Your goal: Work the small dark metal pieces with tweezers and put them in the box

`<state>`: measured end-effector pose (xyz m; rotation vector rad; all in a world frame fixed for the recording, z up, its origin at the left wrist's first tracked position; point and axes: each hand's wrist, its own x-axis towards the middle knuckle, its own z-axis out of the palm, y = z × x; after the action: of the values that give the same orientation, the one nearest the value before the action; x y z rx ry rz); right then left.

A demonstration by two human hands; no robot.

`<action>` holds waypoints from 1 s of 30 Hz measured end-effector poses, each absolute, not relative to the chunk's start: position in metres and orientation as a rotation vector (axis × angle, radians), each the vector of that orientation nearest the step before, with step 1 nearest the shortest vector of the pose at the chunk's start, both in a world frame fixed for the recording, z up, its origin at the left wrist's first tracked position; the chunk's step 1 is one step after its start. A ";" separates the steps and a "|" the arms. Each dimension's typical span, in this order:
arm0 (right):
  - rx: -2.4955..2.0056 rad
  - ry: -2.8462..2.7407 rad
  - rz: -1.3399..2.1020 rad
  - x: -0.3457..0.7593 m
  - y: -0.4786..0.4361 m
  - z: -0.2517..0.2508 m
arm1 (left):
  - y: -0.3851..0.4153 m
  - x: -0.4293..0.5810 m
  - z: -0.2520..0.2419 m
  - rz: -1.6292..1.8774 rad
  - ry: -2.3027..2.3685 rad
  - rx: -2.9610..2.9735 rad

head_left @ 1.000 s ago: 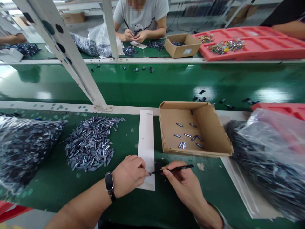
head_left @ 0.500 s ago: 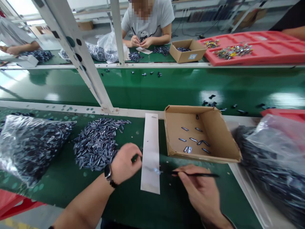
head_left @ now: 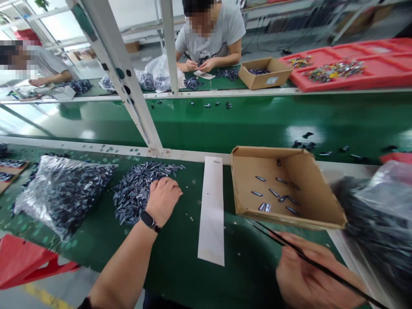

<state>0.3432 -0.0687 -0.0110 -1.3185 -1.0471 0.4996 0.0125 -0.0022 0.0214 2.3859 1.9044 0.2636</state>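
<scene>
My left hand [head_left: 164, 198], wearing a dark watch on its wrist, is at the right edge of a pile of small dark metallic pieces [head_left: 131, 195]. Its fingers curl downward with the tips hidden, so whatever they hold cannot be made out. In my right hand [head_left: 309, 268] is a pair of black tweezers [head_left: 302, 254], with slightly parted tips near the front wall of an open cardboard box [head_left: 257, 159]. Nothing shows between those tips. Several dark pieces lie scattered inside the box, one of them blurred [head_left: 294, 185]. Between my hands lies a long white strip [head_left: 211, 223].
A clear plastic bag full of dark pieces [head_left: 69, 193] lies at left, and another filled bag [head_left: 373, 223] at right. Beyond the white post [head_left: 128, 94] runs a green belt [head_left: 199, 124] carrying loose parts. A co-worker [head_left: 219, 38] sits opposite, near a red tray [head_left: 383, 64].
My left hand has gone from beside the strip to the pile. The tweezers have moved right, off the strip; the blurred piece at their tips there is gone, and another blurred piece shows in the box.
</scene>
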 end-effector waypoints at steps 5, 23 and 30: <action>-1.182 -1.361 1.002 0.328 -0.063 0.010 | -0.025 0.057 0.018 0.066 1.160 2.545; -1.486 -1.331 1.387 0.320 -0.064 0.002 | -0.045 0.058 0.007 0.373 0.958 2.351; -1.519 -1.373 1.411 0.319 -0.062 0.008 | -0.043 0.060 0.003 0.343 0.954 2.347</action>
<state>0.3188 -0.0619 0.0083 -1.5194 -1.3732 1.4113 0.0600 -0.0429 0.0035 2.3465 0.9544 0.3429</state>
